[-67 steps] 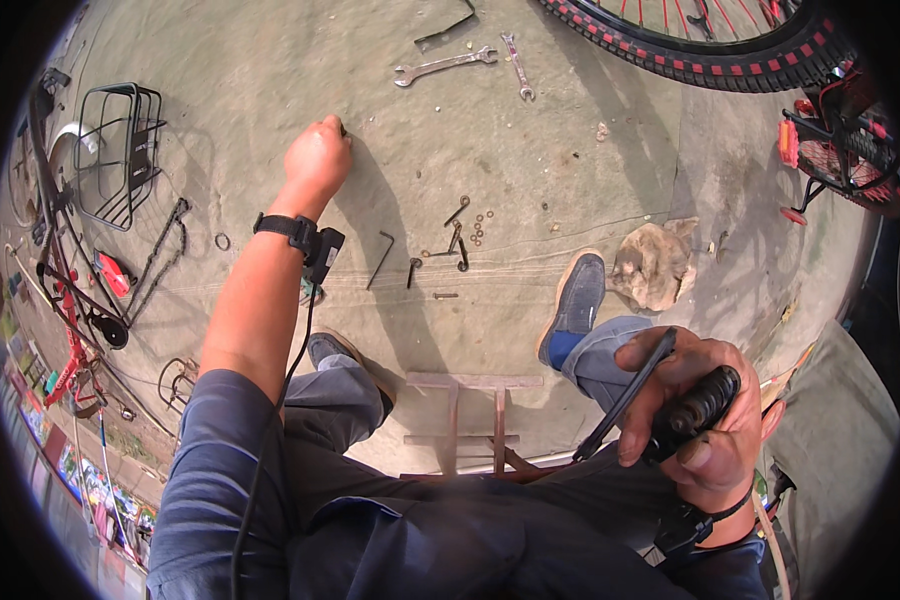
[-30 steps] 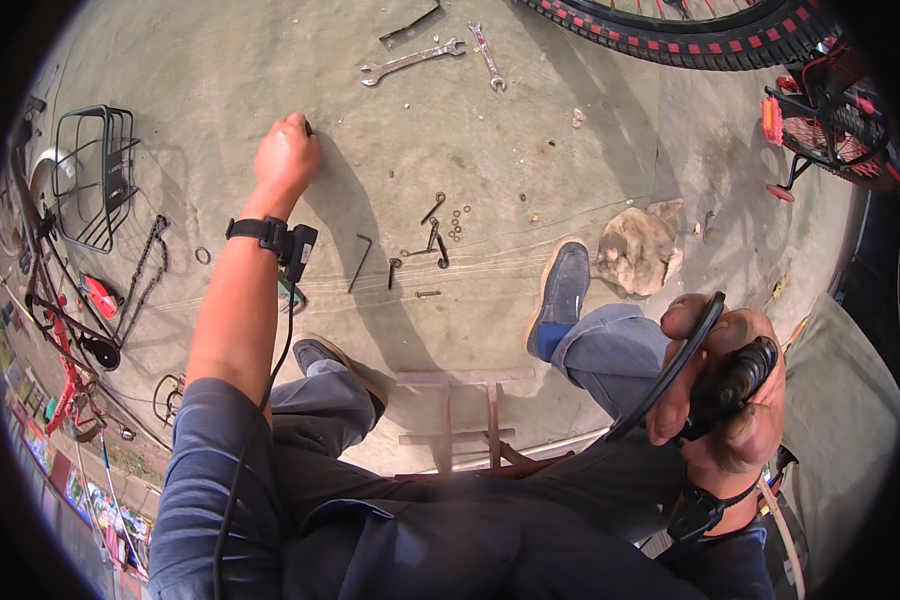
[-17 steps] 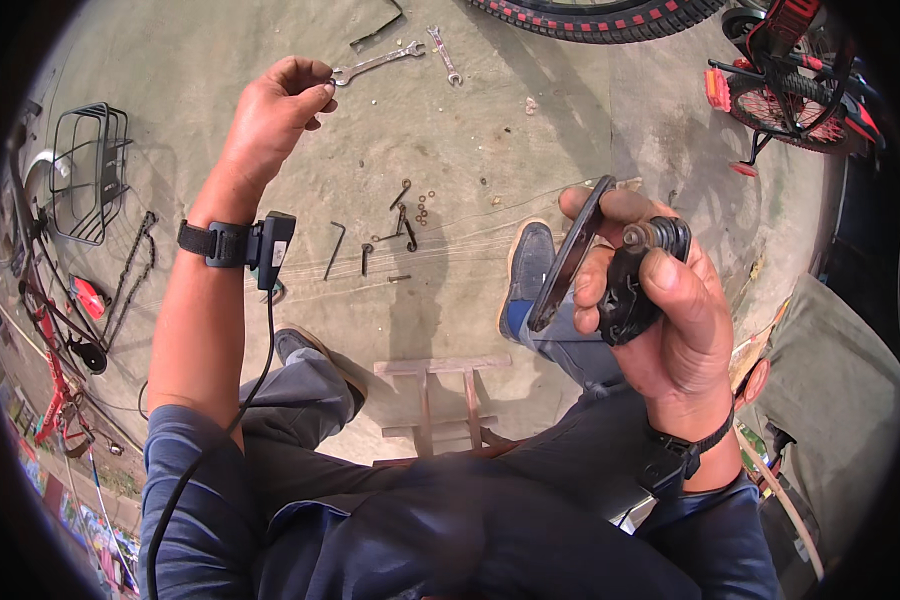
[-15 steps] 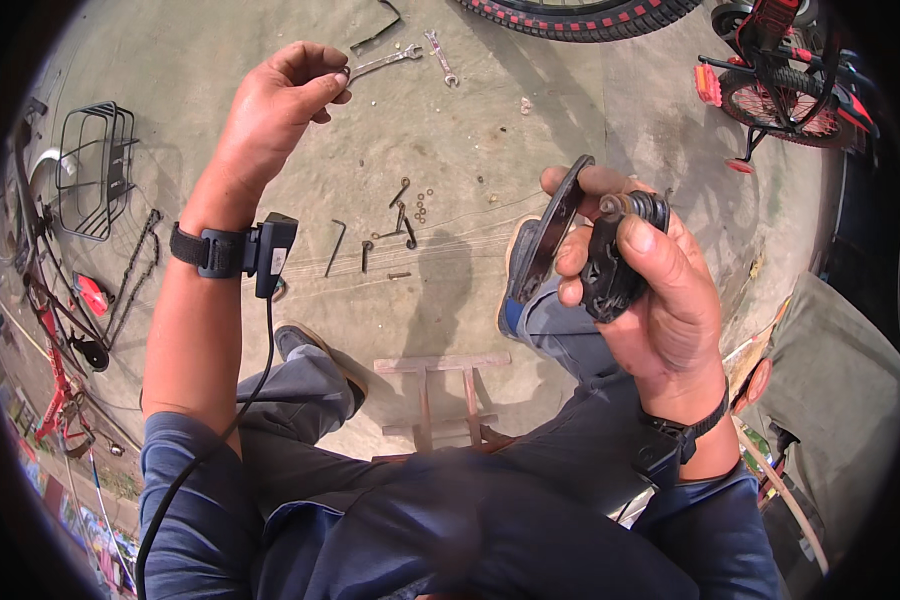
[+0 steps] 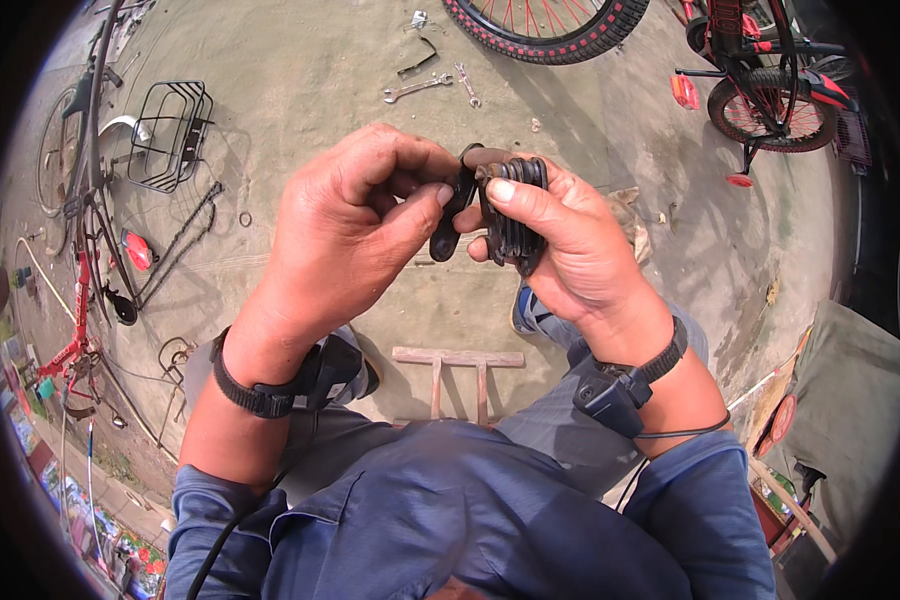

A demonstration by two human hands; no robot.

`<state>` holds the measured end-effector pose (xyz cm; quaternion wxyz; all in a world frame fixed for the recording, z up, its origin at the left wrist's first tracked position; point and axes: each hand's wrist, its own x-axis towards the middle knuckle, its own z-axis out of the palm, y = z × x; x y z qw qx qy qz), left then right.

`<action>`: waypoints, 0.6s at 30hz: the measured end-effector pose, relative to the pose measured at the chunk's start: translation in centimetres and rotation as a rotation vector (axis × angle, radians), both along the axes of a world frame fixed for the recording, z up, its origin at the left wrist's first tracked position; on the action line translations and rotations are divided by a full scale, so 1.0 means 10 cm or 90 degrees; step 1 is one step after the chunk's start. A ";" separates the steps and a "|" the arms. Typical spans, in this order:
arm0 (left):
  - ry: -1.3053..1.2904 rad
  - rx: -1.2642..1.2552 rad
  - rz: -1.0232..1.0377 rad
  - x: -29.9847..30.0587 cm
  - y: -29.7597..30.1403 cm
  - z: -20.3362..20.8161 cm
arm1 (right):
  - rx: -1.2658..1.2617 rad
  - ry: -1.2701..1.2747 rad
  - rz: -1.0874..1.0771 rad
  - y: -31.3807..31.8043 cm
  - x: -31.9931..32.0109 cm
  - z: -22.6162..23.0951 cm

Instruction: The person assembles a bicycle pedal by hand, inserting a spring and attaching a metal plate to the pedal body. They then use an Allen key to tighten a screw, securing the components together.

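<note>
A black grip (image 5: 513, 212) with a lever (image 5: 450, 210) is being held above the stool (image 5: 458, 372). The right hand (image 5: 560, 235) is clasping the grip; the left hand (image 5: 345, 225) is pinching the lever. Wrenches (image 5: 430, 85) are lying on the ground beyond the stool, a basket (image 5: 170, 135) to its left.

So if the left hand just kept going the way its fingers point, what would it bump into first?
Probably the black grip-and-lever part right at the left hand's fingertips, which the right hand also holds; they seem already touching.
</note>
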<state>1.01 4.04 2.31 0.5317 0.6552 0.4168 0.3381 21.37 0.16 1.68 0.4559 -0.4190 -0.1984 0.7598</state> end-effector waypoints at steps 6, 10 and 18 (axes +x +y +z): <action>0.076 0.208 -0.020 -0.07 -0.05 -0.01 | 0.001 0.009 0.041 -0.04 -0.08 0.03; 0.043 0.193 -0.011 -0.06 -0.04 -0.03 | 0.000 0.030 0.052 -0.04 -0.08 0.04; 0.012 0.167 -0.003 -0.04 -0.07 -0.03 | -0.015 0.055 0.061 -0.03 -0.09 0.05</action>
